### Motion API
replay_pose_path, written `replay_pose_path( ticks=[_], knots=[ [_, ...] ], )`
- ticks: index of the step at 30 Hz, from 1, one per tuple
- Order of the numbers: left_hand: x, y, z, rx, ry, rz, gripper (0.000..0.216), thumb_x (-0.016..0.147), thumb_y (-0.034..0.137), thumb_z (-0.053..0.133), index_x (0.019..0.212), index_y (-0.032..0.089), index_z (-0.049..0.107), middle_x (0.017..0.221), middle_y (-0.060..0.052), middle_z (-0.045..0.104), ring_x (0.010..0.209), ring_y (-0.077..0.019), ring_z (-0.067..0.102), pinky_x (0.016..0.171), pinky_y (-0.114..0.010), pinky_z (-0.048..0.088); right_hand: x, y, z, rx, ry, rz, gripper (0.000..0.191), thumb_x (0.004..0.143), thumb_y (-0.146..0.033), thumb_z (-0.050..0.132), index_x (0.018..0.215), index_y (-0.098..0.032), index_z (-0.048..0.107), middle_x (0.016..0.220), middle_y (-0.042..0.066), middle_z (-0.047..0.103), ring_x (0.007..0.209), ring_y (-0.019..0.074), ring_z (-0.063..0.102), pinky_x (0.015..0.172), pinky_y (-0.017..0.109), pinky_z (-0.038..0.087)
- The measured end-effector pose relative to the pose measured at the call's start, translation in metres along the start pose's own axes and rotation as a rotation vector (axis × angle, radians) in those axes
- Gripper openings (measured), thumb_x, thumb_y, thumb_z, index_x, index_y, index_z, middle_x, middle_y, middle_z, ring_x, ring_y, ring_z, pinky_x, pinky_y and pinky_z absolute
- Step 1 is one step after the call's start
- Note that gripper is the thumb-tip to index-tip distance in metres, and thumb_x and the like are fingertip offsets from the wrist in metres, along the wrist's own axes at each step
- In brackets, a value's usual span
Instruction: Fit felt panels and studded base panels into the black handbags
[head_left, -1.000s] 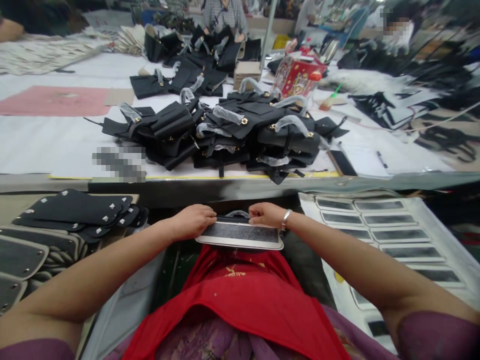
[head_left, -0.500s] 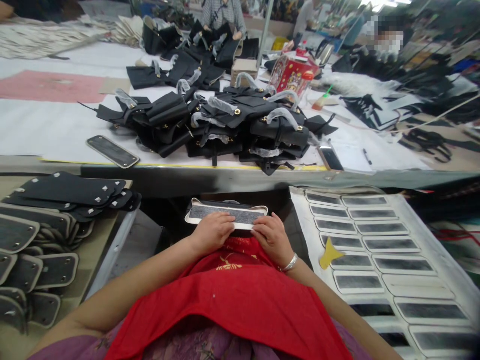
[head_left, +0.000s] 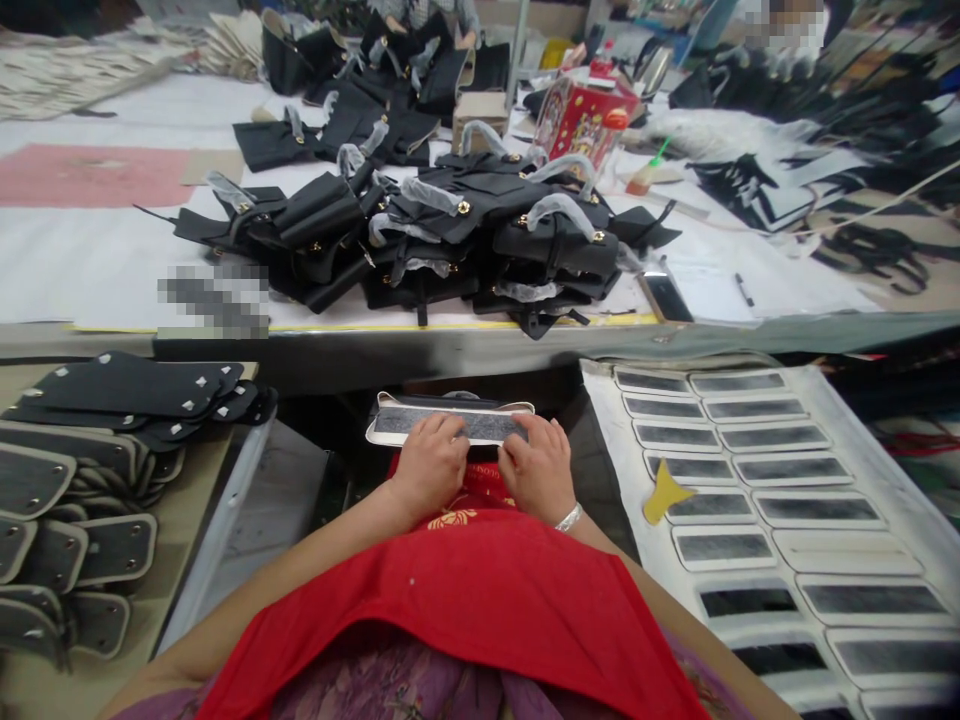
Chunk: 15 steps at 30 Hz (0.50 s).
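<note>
A long grey panel [head_left: 480,425] with a pale rim lies across my lap over a red apron [head_left: 480,590]. My left hand [head_left: 431,462] rests on its near edge, fingers curled down onto the panel. Close beside it, my right hand [head_left: 536,468], with a silver bracelet at the wrist, presses on the panel's right half in the same way. A black piece shows under the panel's far edge.
Stacked black and grey panels [head_left: 112,440] lie at my left. A board of grey strips [head_left: 757,470] and a yellow scraper [head_left: 664,492] sit at my right. Beyond the table edge [head_left: 480,335] lies a heap of black bags [head_left: 450,240], a phone [head_left: 664,295] and a red box [head_left: 581,120].
My hands moved from the panel's far edge to its near edge, and now sit closer together. The view has tilted down slightly.
</note>
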<state>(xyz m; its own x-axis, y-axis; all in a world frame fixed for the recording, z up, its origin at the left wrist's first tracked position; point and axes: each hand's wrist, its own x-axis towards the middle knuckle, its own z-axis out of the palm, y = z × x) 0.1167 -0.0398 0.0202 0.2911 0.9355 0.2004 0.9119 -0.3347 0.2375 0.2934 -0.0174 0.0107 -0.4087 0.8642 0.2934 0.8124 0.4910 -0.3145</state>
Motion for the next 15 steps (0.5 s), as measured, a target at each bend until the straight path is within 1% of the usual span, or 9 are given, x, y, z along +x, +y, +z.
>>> replay_pose_path(
  ticks=[1,2,6,8,9,10,12,13,15],
  knots=[
    [0.002,-0.001,-0.001,-0.022,-0.046,-0.055,0.017,0.082,0.021,0.048,0.074,0.017,0.062,0.098,-0.008,0.059,0.094,-0.024,0.05,0.078,-0.038,0.041,-0.001,0.0,0.001,0.016,0.01,0.041,0.004,0.079,-0.02,0.056,0.08,-0.018,0.06,0.12,0.01,0.05,0.113,0.0267,0.041,0.102,0.048,0.024],
    [0.005,-0.002,-0.002,-0.052,-0.091,-0.105,0.017,0.083,0.023,0.048,0.075,0.018,0.062,0.093,-0.007,0.058,0.09,-0.0227,0.05,0.076,-0.037,0.041,-0.002,0.001,0.001,0.039,0.031,0.084,0.011,0.078,-0.021,0.057,0.088,-0.017,0.059,0.124,0.012,0.047,0.114,0.0272,0.041,0.101,0.047,0.027],
    [0.013,-0.011,-0.002,-0.172,-0.199,-0.197,0.009,0.079,0.025,0.053,0.076,0.02,0.058,0.085,-0.005,0.054,0.085,-0.0199,0.049,0.077,-0.033,0.039,-0.008,0.01,0.009,0.143,0.153,0.283,0.055,0.073,-0.033,0.063,0.12,-0.012,0.045,0.133,0.018,0.037,0.121,0.0291,0.034,0.098,0.044,0.032],
    [0.016,-0.014,-0.002,-0.206,-0.203,-0.203,0.005,0.077,0.023,0.054,0.079,0.019,0.055,0.084,-0.004,0.054,0.082,-0.0191,0.049,0.075,-0.032,0.039,-0.01,0.015,0.013,0.212,0.135,0.474,0.072,0.067,-0.042,0.068,0.124,-0.008,0.041,0.126,0.02,0.042,0.114,0.0296,0.043,0.093,0.041,0.038],
    [0.017,-0.015,-0.003,-0.217,-0.207,-0.203,0.005,0.076,0.023,0.055,0.08,0.019,0.054,0.083,-0.003,0.054,0.081,-0.0188,0.049,0.074,-0.031,0.039,-0.011,0.017,0.014,0.246,0.09,0.592,0.075,0.064,-0.045,0.07,0.122,-0.006,0.042,0.119,0.021,0.048,0.105,0.0289,0.049,0.088,0.038,0.042],
    [0.018,-0.016,-0.003,-0.226,-0.216,-0.201,0.006,0.075,0.022,0.055,0.08,0.019,0.054,0.082,-0.003,0.054,0.08,-0.0186,0.049,0.073,-0.031,0.038,-0.012,0.019,0.015,0.273,0.02,0.702,0.072,0.063,-0.049,0.071,0.116,-0.006,0.048,0.108,0.019,0.054,0.094,0.0272,0.055,0.08,0.035,0.045],
    [0.019,-0.017,-0.004,-0.234,-0.248,-0.191,0.004,0.075,0.023,0.055,0.077,0.02,0.054,0.081,-0.003,0.055,0.079,-0.0186,0.05,0.073,-0.03,0.038,-0.012,0.02,0.014,0.339,-0.18,0.812,0.051,0.067,-0.053,0.067,0.091,-0.009,0.06,0.081,0.012,0.061,0.071,0.0215,0.058,0.063,0.028,0.044],
    [0.02,-0.018,-0.004,-0.232,-0.261,-0.187,0.004,0.076,0.023,0.054,0.074,0.02,0.054,0.08,-0.003,0.055,0.08,-0.0189,0.05,0.073,-0.03,0.038,-0.011,0.019,0.014,0.391,-0.283,0.824,0.043,0.072,-0.055,0.062,0.074,-0.011,0.061,0.066,0.008,0.059,0.06,0.0184,0.056,0.056,0.026,0.041],
    [0.021,-0.02,-0.005,-0.23,-0.277,-0.18,0.005,0.075,0.024,0.054,0.073,0.02,0.055,0.08,-0.003,0.057,0.08,-0.0195,0.051,0.073,-0.03,0.038,-0.008,0.014,0.011,0.575,-0.442,0.87,0.049,0.081,-0.054,0.052,0.052,-0.015,0.054,0.045,0.002,0.048,0.042,0.0122,0.046,0.044,0.024,0.032]
  ],
)
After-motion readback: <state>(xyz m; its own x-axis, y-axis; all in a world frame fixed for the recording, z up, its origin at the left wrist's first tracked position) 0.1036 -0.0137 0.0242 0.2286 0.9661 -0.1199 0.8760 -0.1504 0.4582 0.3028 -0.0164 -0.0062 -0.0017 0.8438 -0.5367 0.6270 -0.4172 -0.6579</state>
